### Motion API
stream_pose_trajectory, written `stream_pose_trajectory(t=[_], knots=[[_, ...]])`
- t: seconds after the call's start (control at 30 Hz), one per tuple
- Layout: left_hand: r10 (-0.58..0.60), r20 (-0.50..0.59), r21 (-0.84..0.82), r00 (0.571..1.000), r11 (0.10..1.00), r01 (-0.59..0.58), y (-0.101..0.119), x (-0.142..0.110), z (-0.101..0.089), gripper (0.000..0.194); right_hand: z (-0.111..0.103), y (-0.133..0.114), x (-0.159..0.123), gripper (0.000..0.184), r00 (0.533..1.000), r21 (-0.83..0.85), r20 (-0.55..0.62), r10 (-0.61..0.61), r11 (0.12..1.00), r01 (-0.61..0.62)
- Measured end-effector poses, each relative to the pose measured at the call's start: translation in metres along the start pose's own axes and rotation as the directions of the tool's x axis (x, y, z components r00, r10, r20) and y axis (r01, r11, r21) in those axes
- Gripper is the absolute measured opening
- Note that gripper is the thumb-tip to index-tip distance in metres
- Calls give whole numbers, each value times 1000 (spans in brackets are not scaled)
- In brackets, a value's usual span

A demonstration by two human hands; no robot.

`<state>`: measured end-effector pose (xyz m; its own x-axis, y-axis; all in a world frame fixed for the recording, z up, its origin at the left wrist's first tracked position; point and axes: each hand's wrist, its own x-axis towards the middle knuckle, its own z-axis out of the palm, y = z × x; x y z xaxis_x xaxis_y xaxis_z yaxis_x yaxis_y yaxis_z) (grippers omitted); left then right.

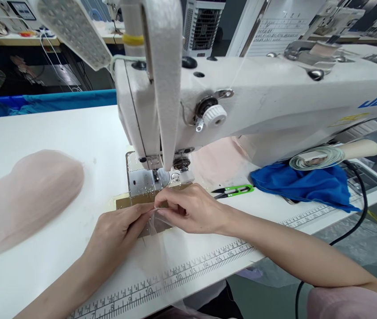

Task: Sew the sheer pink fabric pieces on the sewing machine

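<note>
My left hand (117,237) and right hand (193,209) pinch sheer cloth (156,223) close together, presumably so its thin edge can't slip. Snips (238,191) near the right, probably for easy reach.

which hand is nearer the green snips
Right. The right hand is just left of the green snips; the left hand is farther left, beyond the right hand.
</note>
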<state>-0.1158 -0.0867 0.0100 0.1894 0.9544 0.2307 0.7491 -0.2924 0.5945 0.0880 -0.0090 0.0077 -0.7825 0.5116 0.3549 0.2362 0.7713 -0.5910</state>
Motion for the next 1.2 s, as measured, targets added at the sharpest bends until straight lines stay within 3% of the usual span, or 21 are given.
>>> stream_pose_trajectory(t=[0.2,0.4,0.53,0.67,0.87,1.03,1.2], knots=[[119,-73,138,990,984,-108,-1,1,-4,26,2,2,-1,24,999,-97,-19,-47,994,45],[157,-69,163,985,976,-144,2,-3,-2,18,3,-1,-2,19,979,-221,-151,-139,970,104],[168,-72,163,983,974,-155,6,-2,0,18,3,-4,-2,19,908,-455,-207,-364,857,240],[224,-112,193,968,961,-200,7,-2,0,22,0,-9,-2,26,826,-622,-164,-540,706,338],[236,-137,202,962,958,-206,6,-6,0,7,-4,-14,-2,28,799,-631,-152,-582,679,374],[258,-117,201,959,952,-231,8,-4,0,8,-5,-14,-3,27,789,-631,-141,-598,669,394],[290,-115,215,950,941,-261,9,-4,0,11,-5,-14,-2,17,750,-659,-141,-647,627,416]])
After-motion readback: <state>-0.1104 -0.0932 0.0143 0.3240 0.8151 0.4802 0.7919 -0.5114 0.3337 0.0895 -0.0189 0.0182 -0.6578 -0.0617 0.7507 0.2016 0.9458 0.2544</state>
